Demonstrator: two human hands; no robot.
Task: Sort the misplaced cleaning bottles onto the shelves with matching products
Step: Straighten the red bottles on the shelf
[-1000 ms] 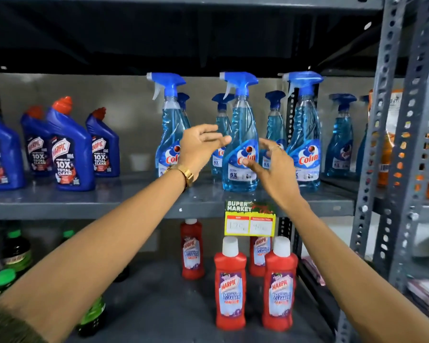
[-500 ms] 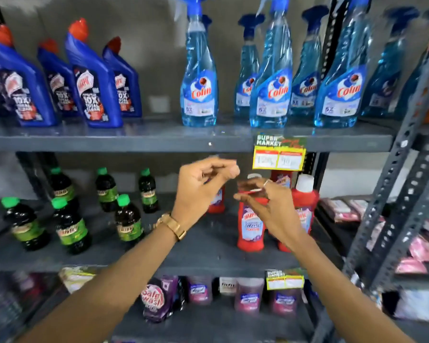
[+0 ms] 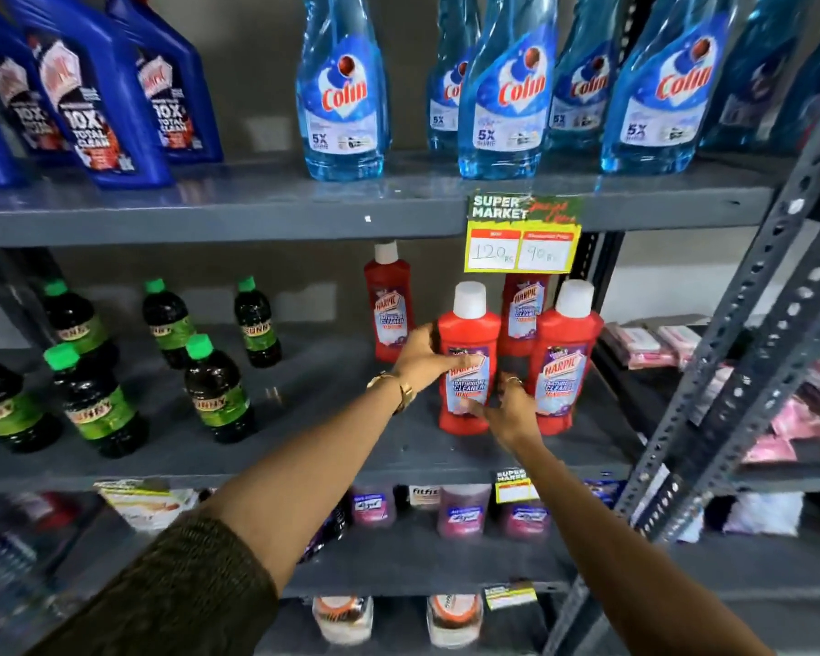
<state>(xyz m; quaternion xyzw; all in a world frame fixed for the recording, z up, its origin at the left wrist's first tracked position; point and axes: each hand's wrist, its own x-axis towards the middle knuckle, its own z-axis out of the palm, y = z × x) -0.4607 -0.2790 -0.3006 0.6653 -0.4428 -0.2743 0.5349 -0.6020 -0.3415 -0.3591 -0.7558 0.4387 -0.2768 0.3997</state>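
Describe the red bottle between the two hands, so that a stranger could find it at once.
Find the yellow price tag on the grey shelf edge. Just below it stand four red bathroom cleaner bottles. It is the front left bottle, white-capped; unlike its neighbours, the left hand touches its side and the right hand its base.

Both arms stretched fwd, converging toward centre. Left hand [image 3: 424,359]: palm turned inward, fingers [image 3: 460,362] curled round left side & front of red bottle [image 3: 467,371], thumb hidden behind. Gold watch [image 3: 401,388] on left wrist; dark knit sleeve [image 3: 181,594] pushed up near elbow, forearm bare. Right hand [image 3: 510,409]: lower, fingers spread, tips at bottle's lower right edge; grip not closed. Ring on one finger. Right forearm bare.
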